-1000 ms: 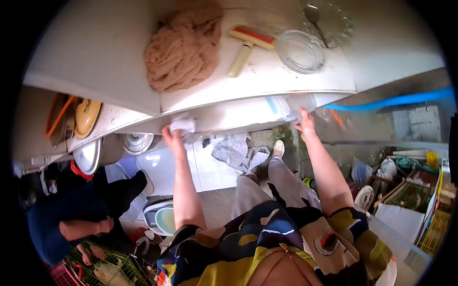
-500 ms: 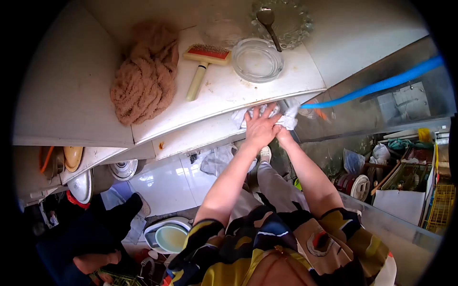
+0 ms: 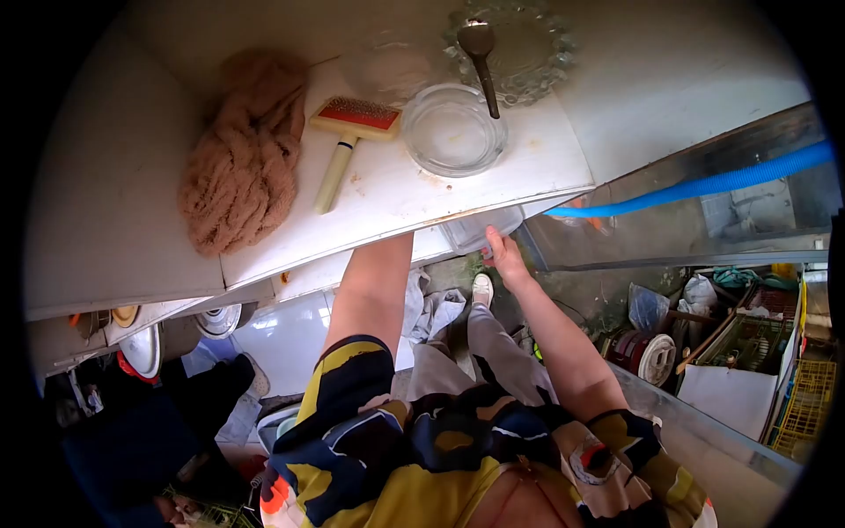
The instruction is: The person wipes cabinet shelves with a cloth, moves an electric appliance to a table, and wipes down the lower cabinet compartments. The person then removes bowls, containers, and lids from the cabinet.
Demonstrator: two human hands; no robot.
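Observation:
My right hand (image 3: pixel 503 255) is closed on the near edge of a clear plastic container (image 3: pixel 480 231) at the lower shelf, its thumb on the rim and the other fingers partly hidden. My left arm reaches under the upper shelf board, which hides the whole hand and whatever it touches. Above, on the upper shelf (image 3: pixel 466 195), lie a brown towel (image 3: pixel 242 163), a pet slicker brush (image 3: pixel 346 145) with a red pad, and a round glass dish (image 3: pixel 453 130). A dark spoon (image 3: pixel 481 66) rests across the rims of that dish and a scalloped glass plate (image 3: pixel 537 53).
A blue corrugated hose (image 3: pixel 695 192) runs along the right side. On the floor at right stand a reel-like round object (image 3: pixel 656 356) and a yellow wire basket (image 3: pixel 808 396). Crumpled plastic (image 3: pixel 431 308) lies near my feet. Another person in dark clothing (image 3: pixel 132 449) is at lower left.
Both hands were pressing a white cloth at the lower shelf. The cloth is now out of sight, my left hand has gone left under the board, and my right hand grips the container.

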